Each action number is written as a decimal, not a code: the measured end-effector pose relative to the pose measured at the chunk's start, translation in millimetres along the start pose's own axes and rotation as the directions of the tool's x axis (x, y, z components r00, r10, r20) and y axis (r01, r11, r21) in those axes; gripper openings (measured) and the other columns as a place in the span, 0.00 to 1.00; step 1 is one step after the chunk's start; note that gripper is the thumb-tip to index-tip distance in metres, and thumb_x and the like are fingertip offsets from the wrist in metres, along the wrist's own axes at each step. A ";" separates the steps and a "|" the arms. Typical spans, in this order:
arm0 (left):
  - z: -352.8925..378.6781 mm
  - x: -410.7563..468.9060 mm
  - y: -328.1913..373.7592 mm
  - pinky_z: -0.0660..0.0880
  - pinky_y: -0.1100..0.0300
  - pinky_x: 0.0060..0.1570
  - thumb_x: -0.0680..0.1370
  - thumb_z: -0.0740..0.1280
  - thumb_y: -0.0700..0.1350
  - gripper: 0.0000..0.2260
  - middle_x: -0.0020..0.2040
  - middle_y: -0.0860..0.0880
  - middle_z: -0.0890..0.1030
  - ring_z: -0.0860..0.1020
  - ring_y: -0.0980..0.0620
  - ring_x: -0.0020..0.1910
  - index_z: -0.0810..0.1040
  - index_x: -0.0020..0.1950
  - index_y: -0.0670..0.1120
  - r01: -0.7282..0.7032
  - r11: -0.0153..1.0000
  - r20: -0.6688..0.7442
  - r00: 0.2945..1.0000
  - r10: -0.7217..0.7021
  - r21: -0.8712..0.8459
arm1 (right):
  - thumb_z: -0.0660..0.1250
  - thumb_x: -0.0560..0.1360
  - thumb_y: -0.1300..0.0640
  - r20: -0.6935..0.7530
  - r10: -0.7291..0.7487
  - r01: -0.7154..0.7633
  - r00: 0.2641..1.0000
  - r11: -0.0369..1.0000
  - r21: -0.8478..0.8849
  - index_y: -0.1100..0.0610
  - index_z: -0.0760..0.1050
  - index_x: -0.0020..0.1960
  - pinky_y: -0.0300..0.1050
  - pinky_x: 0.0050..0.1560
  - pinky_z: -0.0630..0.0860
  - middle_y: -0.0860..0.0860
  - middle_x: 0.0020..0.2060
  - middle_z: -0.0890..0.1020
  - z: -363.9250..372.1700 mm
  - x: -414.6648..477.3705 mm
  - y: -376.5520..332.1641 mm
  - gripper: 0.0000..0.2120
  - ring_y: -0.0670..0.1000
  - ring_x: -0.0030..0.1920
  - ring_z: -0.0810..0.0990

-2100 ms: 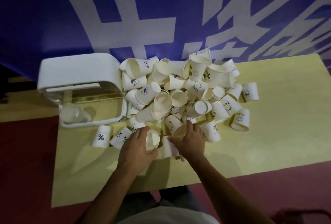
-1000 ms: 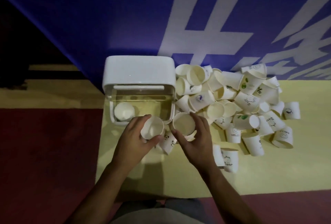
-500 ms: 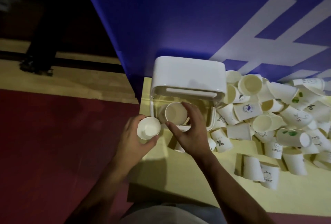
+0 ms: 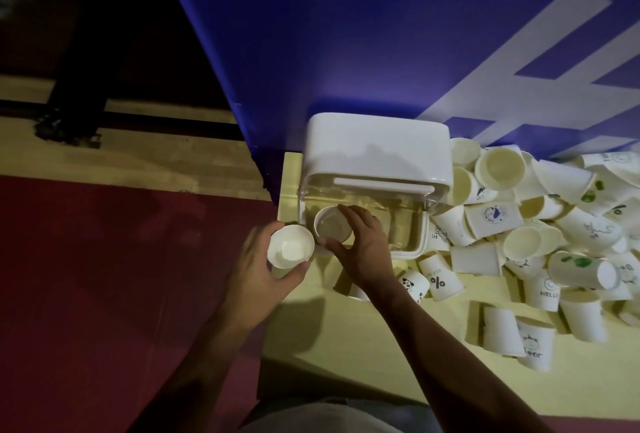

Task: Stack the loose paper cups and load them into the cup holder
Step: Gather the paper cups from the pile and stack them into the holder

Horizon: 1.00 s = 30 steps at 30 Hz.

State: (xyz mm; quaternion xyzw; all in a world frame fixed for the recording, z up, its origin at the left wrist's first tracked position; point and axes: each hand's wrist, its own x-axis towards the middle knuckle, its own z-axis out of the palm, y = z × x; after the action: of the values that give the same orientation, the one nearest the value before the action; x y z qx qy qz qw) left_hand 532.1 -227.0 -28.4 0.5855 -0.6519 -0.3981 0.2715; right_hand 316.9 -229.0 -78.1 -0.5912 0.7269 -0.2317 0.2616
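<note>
Yellow desk point(image 4: 346, 346), blue banner point(image 4: 346, 34) behind. R hand point(image 4: 363, 245) grip curled round upright cup point(image 4: 330, 228) in cup holder point(image 4: 377, 152); L hand point(image 4: 256, 276) held second cup point(image 4: 289, 250) at its 9 o'clock, just beside.

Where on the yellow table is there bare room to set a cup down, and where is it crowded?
Bare: the near table strip between the two forearms, and the clear tray of the cup holder, right of the right hand. Crowded: the loose cups heaped from the holder's right side to the frame edge.
</note>
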 end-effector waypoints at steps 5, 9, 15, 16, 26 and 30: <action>4.0 8.7 13.1 0.69 0.74 0.51 0.68 0.82 0.47 0.28 0.57 0.59 0.77 0.76 0.62 0.57 0.75 0.64 0.55 -0.046 0.999 -0.006 0.999 0.046 0.001 | 0.73 0.75 0.39 0.064 0.038 -0.038 0.997 0.999 -0.008 0.49 0.70 0.76 0.59 0.67 0.73 0.52 0.72 0.75 -3.3 -1.6 -2.7 0.34 0.56 0.70 0.71; 9.1 13.4 27.1 0.68 0.74 0.54 0.67 0.83 0.46 0.28 0.59 0.60 0.76 0.75 0.64 0.59 0.76 0.64 0.52 -0.101 0.995 -0.028 0.995 0.101 0.001 | 0.63 0.84 0.47 -0.053 0.095 -0.074 0.994 0.948 0.310 0.50 0.76 0.73 0.52 0.69 0.74 0.46 0.69 0.79 -25.3 -16.8 -16.3 0.19 0.45 0.70 0.74; 28.6 23.7 41.4 0.68 0.74 0.58 0.69 0.82 0.51 0.31 0.64 0.54 0.76 0.75 0.58 0.62 0.75 0.68 0.48 -0.161 0.986 0.011 0.987 0.161 0.031 | 0.65 0.84 0.57 -0.069 -0.018 0.051 0.997 0.856 0.515 0.50 0.79 0.68 0.42 0.67 0.74 0.40 0.64 0.82 -57.1 -37.1 -36.8 0.15 0.45 0.67 0.78; 32.2 25.7 41.5 0.67 0.75 0.58 0.69 0.82 0.51 0.31 0.65 0.54 0.76 0.75 0.58 0.62 0.75 0.69 0.49 -0.158 0.987 0.024 0.987 0.157 0.037 | 0.66 0.83 0.57 -0.077 -0.028 0.063 0.997 0.865 0.498 0.49 0.79 0.68 0.42 0.67 0.74 0.38 0.64 0.81 -56.1 -37.2 -33.8 0.15 0.45 0.67 0.78; 69.7 50.4 10.6 0.77 0.53 0.60 0.72 0.71 0.61 0.34 0.70 0.47 0.76 0.77 0.47 0.66 0.73 0.74 0.46 -0.105 0.980 0.132 0.988 0.082 0.171 | 0.64 0.84 0.51 0.009 -0.016 0.013 1.000 0.965 0.261 0.50 0.71 0.76 0.41 0.68 0.73 0.43 0.68 0.78 -28.6 -19.1 5.5 0.21 0.46 0.68 0.76; 81.3 62.3 -5.7 0.69 0.55 0.70 0.75 0.73 0.56 0.36 0.78 0.48 0.69 0.69 0.48 0.75 0.65 0.80 0.48 -0.040 0.963 0.224 0.974 -0.021 0.266 | 0.64 0.84 0.53 0.103 0.019 -0.035 0.994 0.987 0.160 0.51 0.70 0.77 0.47 0.71 0.72 0.49 0.73 0.76 -13.6 -9.2 14.0 0.22 0.51 0.72 0.74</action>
State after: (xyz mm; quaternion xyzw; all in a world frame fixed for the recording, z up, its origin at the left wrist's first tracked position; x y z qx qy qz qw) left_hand 458.1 -271.7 -83.7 0.5649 -0.7293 -0.3683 0.1156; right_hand 299.2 -217.0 -75.9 -0.5692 0.6995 -0.2559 0.3481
